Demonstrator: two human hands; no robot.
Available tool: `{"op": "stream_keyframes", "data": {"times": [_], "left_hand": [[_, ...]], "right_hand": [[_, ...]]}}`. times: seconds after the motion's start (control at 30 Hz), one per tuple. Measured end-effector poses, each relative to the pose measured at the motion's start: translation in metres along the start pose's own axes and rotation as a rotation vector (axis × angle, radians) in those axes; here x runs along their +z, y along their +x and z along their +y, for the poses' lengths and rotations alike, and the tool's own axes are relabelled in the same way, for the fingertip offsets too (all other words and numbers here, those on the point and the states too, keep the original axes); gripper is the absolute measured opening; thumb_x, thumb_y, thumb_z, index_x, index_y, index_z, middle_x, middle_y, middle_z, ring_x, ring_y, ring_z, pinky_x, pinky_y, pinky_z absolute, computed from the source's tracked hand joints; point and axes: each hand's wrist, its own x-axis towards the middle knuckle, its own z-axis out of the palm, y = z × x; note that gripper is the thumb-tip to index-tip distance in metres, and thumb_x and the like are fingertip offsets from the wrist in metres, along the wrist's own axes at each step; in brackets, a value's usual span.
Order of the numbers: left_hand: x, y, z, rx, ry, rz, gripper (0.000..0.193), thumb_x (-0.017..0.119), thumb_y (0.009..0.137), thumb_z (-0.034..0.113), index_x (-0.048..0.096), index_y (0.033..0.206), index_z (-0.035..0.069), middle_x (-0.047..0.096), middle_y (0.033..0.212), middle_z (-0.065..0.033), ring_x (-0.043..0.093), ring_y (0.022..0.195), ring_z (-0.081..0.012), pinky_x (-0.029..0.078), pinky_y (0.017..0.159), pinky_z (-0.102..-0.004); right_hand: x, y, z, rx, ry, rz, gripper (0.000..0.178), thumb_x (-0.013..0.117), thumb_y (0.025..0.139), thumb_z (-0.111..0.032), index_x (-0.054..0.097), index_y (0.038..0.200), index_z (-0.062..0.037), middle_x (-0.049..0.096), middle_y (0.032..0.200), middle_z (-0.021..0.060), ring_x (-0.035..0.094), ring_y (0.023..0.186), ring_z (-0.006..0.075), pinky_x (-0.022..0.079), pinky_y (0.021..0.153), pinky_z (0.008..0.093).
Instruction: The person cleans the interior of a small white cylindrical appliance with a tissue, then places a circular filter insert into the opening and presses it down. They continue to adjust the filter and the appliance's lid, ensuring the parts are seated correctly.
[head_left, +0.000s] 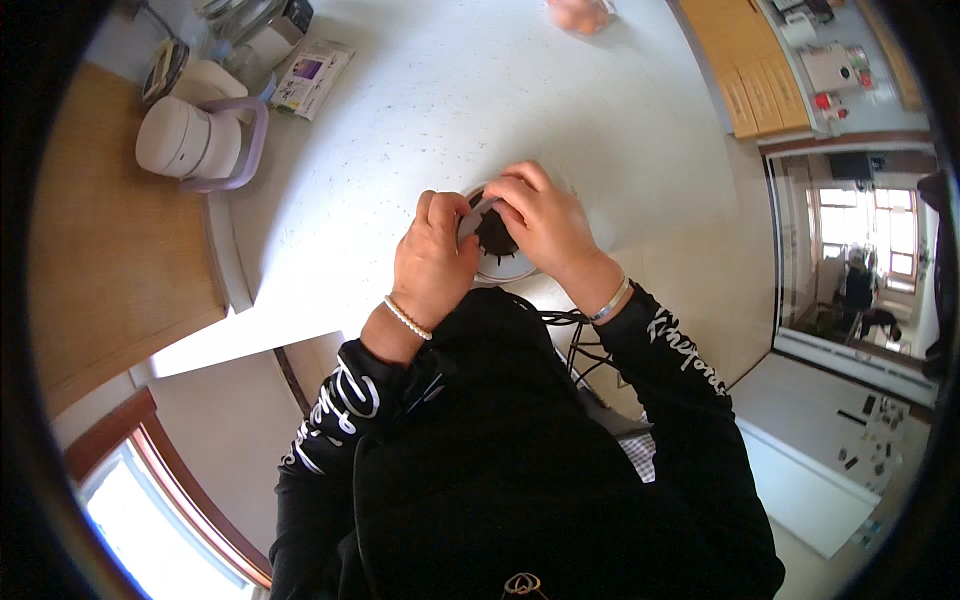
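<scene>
Close to my body, a round white dish (pixel 512 268) rests on the white surface, with a dark brown mass (pixel 495 236) in its middle; thin dark points stick out at its lower edge. My left hand (pixel 435 252) is at the dish's left side, fingers curled inward. From the right, my right hand (pixel 548 222) reaches over the far rim with its fingers bent and pressed together. Between the two hands runs a thin pale strip (pixel 481 208), pinched at both ends. Whether it is part of the dish or a separate piece cannot be made out.
A white, lidded container with a lilac handle (pixel 187 140) stands at the left. Behind it are a printed packet (pixel 312 80) and an appliance (pixel 272 38). A clear bag of pinkish round things (pixel 580 14) lies at the far edge. Black wire legs (pixel 580 345) show beside my body.
</scene>
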Motion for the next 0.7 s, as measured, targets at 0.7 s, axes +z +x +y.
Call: {"op": "stream_keyframes", "data": {"times": [0.7], "left_hand": [[0.025,-0.006,0.003,-0.137,-0.130,0.331,0.025,0.071,0.072,-0.008,0.054,0.085,0.006,0.055,0.077,-0.0097,0.057,0.057,-0.0284,0.046,0.050,-0.0348]], "right_hand": [[0.003,0.024,0.021,-0.152,0.110,-0.092,0.020,0.074,0.074,0.006,0.065,0.087,-0.0076,0.061,0.087,0.0061,0.060,0.062,0.0227,0.048,0.053,0.0315]]}}
